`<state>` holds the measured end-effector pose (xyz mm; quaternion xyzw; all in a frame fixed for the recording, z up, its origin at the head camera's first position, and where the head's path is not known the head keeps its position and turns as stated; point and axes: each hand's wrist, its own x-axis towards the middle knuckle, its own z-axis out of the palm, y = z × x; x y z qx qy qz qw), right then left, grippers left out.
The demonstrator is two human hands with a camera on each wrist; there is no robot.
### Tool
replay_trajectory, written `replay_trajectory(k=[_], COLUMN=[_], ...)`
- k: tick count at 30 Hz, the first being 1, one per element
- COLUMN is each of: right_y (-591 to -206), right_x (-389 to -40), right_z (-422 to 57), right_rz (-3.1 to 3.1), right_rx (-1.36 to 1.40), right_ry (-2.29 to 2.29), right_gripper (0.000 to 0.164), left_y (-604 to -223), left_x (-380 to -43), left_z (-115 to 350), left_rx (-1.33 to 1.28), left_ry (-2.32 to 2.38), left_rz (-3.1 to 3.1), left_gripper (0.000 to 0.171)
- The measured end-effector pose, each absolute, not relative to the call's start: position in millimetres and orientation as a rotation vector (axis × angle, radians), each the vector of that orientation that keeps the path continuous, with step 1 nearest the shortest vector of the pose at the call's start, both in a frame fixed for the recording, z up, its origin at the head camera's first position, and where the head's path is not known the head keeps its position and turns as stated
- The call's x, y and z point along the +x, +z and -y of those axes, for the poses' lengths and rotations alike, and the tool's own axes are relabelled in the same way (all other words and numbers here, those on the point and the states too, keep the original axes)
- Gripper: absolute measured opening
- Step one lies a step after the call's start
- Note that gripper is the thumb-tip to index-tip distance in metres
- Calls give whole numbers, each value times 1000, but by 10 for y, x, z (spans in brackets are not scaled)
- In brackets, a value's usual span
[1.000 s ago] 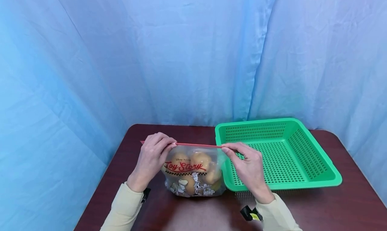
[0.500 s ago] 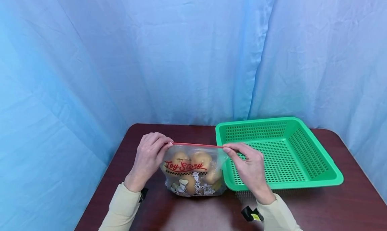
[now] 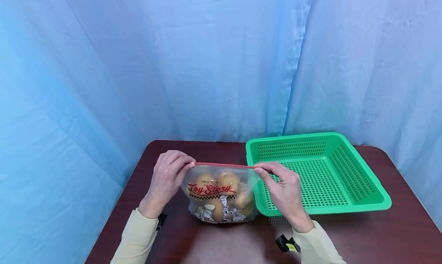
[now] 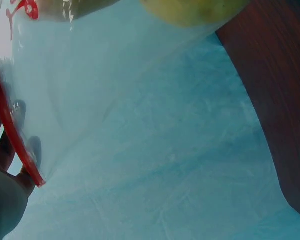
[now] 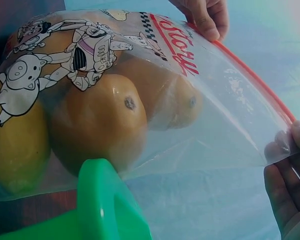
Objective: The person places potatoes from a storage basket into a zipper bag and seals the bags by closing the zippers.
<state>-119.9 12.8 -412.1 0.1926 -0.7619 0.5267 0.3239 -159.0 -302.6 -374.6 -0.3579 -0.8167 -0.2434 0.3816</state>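
A clear zip bag (image 3: 221,193) with red "Toy Story" lettering and cartoon figures stands upright on the table. Through its plastic show several rounded orange-yellow fruits (image 5: 102,120), and a yellower one (image 5: 20,145) at the bag's bottom end. A red zip strip (image 3: 224,164) runs straight across the top. My left hand (image 3: 167,177) pinches the strip near its left end between thumb and fingers. At the right end of the strip my right hand (image 3: 284,189) pinches the corner with thumb and forefinger. In the left wrist view the strip's end (image 4: 35,175) pokes out past the fingers.
Just right of the bag stands a green plastic basket (image 3: 366,209) with slotted walls and a grid floor, its near-left rim close against the bag. The dark red-brown table (image 3: 221,243) has pale blue curtains (image 3: 214,64) behind and at the left.
My left hand has slid leftward along the red strip to near its left end, so more of the strip shows. The right hand and the bag have stayed almost in place.
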Motion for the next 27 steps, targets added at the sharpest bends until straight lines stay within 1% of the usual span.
replay_trajectory(k=[10, 19, 27], right_y=[-4086, -4079, -4094], right_x=[-1206, -1191, -1201], right_z=[-137, -114, -130], right_rz=[2015, 2014, 1995], right_rx=[505, 504, 495], right_ry=[1368, 1377, 1388], right_gripper=[20, 20, 21], left_y=[-3720, -3733, -3700], left_x=[-1632, -1619, -1632], left_z=[3122, 3197, 3244], left_rx=[-940, -949, -951], left_ry=[-751, -724, -724], left_rz=[2084, 2083, 2082], left_gripper=[30, 33, 33])
